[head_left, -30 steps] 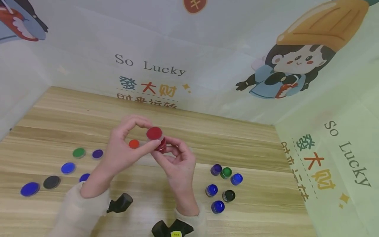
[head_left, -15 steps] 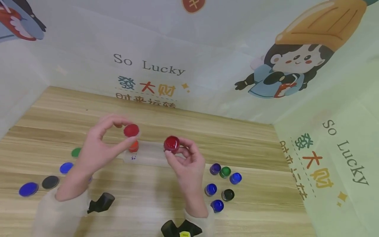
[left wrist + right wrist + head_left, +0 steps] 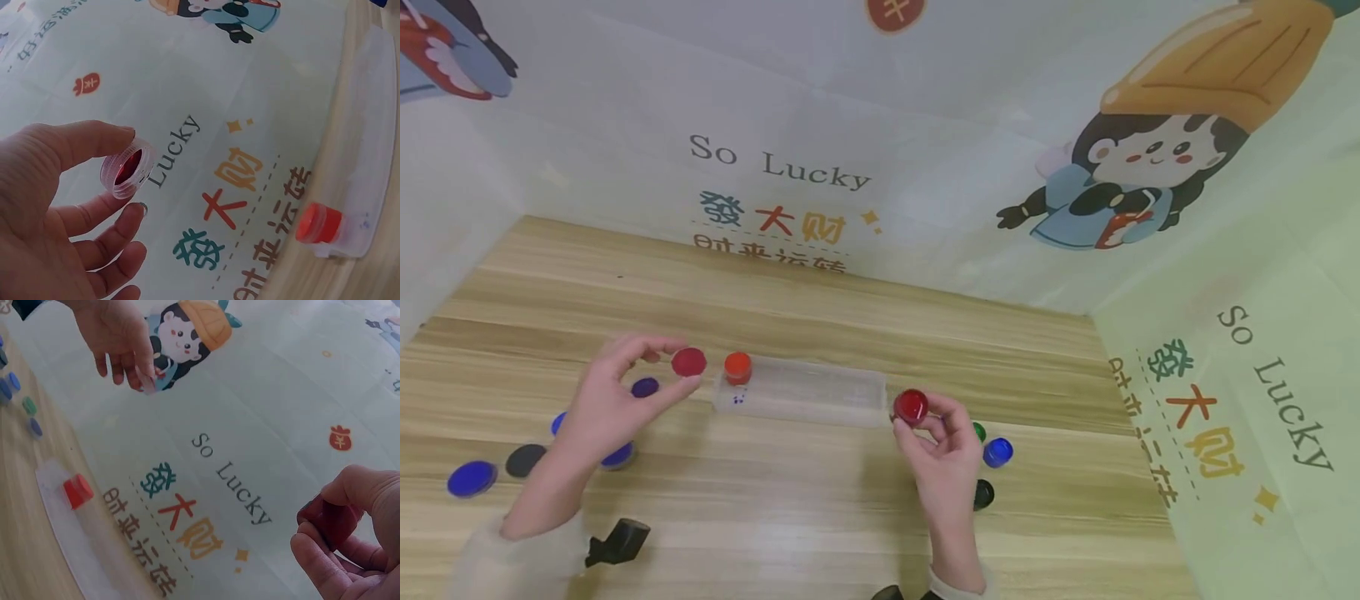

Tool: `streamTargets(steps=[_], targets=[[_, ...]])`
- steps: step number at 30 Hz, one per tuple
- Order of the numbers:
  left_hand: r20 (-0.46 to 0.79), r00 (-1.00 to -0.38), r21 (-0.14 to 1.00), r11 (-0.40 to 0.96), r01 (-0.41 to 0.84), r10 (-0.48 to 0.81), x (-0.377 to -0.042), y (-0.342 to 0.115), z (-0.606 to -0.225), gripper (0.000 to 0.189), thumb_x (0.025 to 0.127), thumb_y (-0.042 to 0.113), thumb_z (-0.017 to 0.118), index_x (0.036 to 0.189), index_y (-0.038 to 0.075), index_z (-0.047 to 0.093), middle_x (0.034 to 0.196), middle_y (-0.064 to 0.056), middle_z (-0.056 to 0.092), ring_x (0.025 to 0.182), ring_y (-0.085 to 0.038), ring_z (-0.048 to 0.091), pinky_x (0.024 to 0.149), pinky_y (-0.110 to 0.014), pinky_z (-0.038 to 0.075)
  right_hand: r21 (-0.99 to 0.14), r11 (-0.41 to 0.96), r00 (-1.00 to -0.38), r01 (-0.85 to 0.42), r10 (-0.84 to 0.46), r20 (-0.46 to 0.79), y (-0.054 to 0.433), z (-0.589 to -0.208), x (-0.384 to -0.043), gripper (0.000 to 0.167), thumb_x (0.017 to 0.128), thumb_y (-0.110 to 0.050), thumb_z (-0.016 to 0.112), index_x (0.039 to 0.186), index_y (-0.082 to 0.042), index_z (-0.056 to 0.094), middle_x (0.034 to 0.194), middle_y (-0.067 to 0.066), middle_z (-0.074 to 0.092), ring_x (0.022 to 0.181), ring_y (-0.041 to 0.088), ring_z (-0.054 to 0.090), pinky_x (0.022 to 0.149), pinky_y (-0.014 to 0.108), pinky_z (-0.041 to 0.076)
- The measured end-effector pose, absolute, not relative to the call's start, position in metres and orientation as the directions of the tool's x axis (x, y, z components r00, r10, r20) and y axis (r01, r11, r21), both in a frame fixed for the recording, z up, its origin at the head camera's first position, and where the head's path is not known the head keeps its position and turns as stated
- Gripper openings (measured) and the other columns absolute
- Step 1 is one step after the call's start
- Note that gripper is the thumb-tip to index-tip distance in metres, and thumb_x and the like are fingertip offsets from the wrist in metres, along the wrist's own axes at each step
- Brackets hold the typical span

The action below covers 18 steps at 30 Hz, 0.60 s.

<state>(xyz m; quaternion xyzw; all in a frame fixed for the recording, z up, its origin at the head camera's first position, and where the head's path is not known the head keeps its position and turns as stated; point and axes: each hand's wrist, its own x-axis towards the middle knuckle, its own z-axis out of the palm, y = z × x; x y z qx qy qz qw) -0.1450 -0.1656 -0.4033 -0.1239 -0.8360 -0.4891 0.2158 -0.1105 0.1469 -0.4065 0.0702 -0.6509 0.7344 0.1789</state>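
Between its thumb and fingertips my left hand pinches a round red lid, raised off the table on the left. The left wrist view shows the lid's clear threaded ring and red inside. My right hand grips a small uncapped jar of dark red paint in its fingers, over the right end of a clear plastic tray. An orange-red paint jar stands at the tray's left end, with blue specks beside it. The two hands are well apart.
Several lids lie on the wooden table at left, among them a purple lid, a black lid and a blue lid. At right stand a blue jar, a black jar and a green jar, others hidden.
The lid came away from the dark red jar. My left hand carried the lid left, while my right hand moved the jar right and nearer the body. The tray came into view between them.
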Motion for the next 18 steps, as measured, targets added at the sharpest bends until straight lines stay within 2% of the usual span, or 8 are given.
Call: streamTargets(steps=[2,5,8,12,14,18], targets=[[0.462,-0.887,0.754,0.526,0.394,0.002,-0.145,-0.170,-0.412,0.036,0.065,-0.006,0.079,0.099,0.000,0.067,0.094,0.012,0.058,0.088,0.000,0.043,0.075,-0.024,0.032,-0.942,-0.065,-0.928,-0.330,0.205,0.311,0.157,-0.412,-0.105,0.033,0.074,0.019,0.065,0.104,0.016,0.050,0.095,0.003,0.063,0.079,0.009,0.063,0.066,0.022,0.053],[0.439,-0.898,0.737,0.562,0.376,0.026,-0.147,-0.176,-0.424,0.034,0.066,-0.004,0.080,0.098,-0.001,0.067,0.093,-0.004,0.063,0.087,0.002,0.043,0.074,-0.020,0.034,-0.962,-0.038,-0.929,-0.272,0.273,0.252,0.170,-0.420,-0.095,0.033,0.073,0.019,0.065,0.102,0.009,0.053,0.094,0.002,0.062,0.078,0.008,0.063,0.066,0.022,0.053],[0.397,-0.917,0.729,0.589,0.347,0.050,-0.148,-0.181,-0.434,0.032,0.069,0.001,0.080,0.099,-0.001,0.067,0.096,-0.014,0.065,0.090,-0.001,0.046,0.074,-0.019,0.036,-0.980,-0.012,-0.917,-0.198,0.356,0.181,0.182,-0.428,-0.086,0.033,0.074,0.018,0.065,0.100,-0.001,0.056,0.092,-0.002,0.063,0.076,0.006,0.062,0.064,0.019,0.052],[0.328,-0.943,0.742,0.605,0.289,0.049,-0.147,-0.185,-0.444,0.032,0.072,0.005,0.079,0.101,-0.003,0.067,0.101,-0.019,0.065,0.094,-0.022,0.053,0.076,-0.032,0.039,-0.992,0.035,-0.879,-0.119,0.461,0.121,0.198,-0.439,-0.075,0.030,0.075,0.016,0.066,0.097,-0.004,0.058,0.087,-0.005,0.066,0.072,0.004,0.061,0.062,0.016,0.050],[0.319,-0.947,0.736,0.618,0.277,0.044,-0.148,-0.186,-0.449,0.033,0.072,0.005,0.079,0.101,-0.004,0.067,0.101,-0.022,0.064,0.095,-0.033,0.053,0.078,-0.041,0.038,-0.994,0.069,-0.854,-0.090,0.508,0.112,0.205,-0.444,-0.071,0.028,0.075,0.015,0.066,0.097,0.000,0.058,0.085,-0.006,0.066,0.072,0.004,0.060,0.062,0.015,0.049],[0.308,-0.951,0.706,0.662,0.251,0.031,-0.149,-0.187,-0.459,0.034,0.069,0.006,0.080,0.099,-0.006,0.068,0.100,-0.024,0.061,0.097,-0.042,0.048,0.079,-0.054,0.030,-0.986,0.157,-0.803,-0.046,0.582,0.130,0.218,-0.454,-0.062,0.027,0.074,0.013,0.069,0.098,0.007,0.058,0.082,-0.009,0.065,0.071,0.004,0.059,0.060,0.015,0.048]])
